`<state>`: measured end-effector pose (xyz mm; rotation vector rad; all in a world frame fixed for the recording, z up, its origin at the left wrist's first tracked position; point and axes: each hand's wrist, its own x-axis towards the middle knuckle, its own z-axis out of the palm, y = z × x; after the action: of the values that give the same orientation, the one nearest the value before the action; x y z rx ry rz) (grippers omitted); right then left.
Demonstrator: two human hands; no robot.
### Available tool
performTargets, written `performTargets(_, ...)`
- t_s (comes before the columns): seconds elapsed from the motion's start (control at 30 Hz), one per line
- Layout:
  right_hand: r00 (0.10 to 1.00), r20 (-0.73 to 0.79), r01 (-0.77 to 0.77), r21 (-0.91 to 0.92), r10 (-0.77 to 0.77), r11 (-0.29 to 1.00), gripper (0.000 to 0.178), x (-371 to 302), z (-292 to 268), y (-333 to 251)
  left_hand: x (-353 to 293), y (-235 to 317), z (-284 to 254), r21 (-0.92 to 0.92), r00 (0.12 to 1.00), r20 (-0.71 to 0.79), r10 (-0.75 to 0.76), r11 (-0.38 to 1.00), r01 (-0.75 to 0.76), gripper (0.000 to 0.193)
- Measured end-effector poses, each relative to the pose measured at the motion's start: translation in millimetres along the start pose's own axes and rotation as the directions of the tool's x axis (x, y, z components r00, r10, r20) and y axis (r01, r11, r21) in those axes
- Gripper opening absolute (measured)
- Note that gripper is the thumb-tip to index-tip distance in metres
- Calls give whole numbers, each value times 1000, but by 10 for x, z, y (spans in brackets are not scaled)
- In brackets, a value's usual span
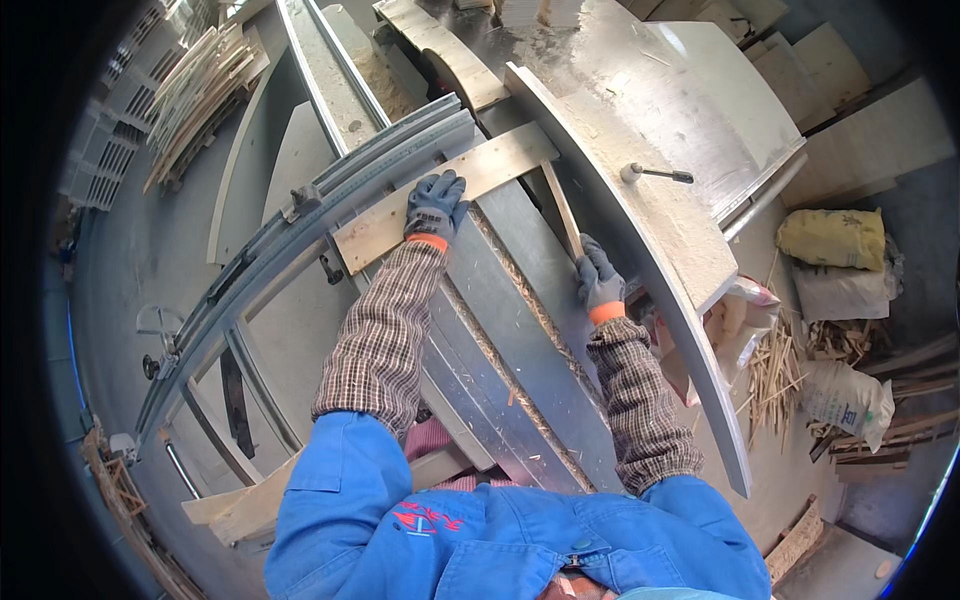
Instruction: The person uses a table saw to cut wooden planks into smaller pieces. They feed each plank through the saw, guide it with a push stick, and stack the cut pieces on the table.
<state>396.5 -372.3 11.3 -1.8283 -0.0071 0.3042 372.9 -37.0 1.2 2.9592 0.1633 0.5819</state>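
While your left hand [437,205], in a grey glove with an orange cuff, lies at 11 o'clock from the middle of the view, its fingers are together on a pale wooden board [500,165]; you cannot be shown here whether the thumb grips the edge, so I cannot tell how firmly it holds. That board lies slantwise across the metal saw table [530,275], its ends toward 10 and 1 o'clock. Your right hand [602,280], gloved alike and nearer 3 o'clock, is closed round the lower end of a thin wooden stick [562,205], which slants up toward 11 o'clock from your fingers to the board's right end. Beside that hand, a long grey fence [640,215] runs from 1 to 4 o'clock; just past it, at 2 o'clock, a black-handled lever [660,175] sits among sawdust. Farther out, you have a yellow sack [830,238] near 3 o'clock, a heap of thin wooden strips [775,370] a little below it, and stacked boards [205,95] at 10 o'clock.
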Motion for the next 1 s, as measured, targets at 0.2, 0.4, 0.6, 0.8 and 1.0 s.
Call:
performTargets(0.2,979,-3,202,32,-202,979,37,332,175,195,151,-153,98,-71,997,-46,-61,996,57,42)
performTargets(0.4,981,-3,196,-21,-196,980,38,448,227,295,186,-158,50,-60,990,-140,-17,998,9,39)
performTargets(0.6,979,20,202,-29,-202,979,40,595,287,361,277,-197,-10,-21,996,-78,-39,999,37,39)
performTargets(0.8,980,30,200,-40,-199,979,41,720,356,443,336,-247,10,-24,998,-42,-54,998,53,40)
performTargets(1.0,984,23,177,-34,-176,984,40,800,431,388,401,-313,77,11,996,13,-83,996,83,40)
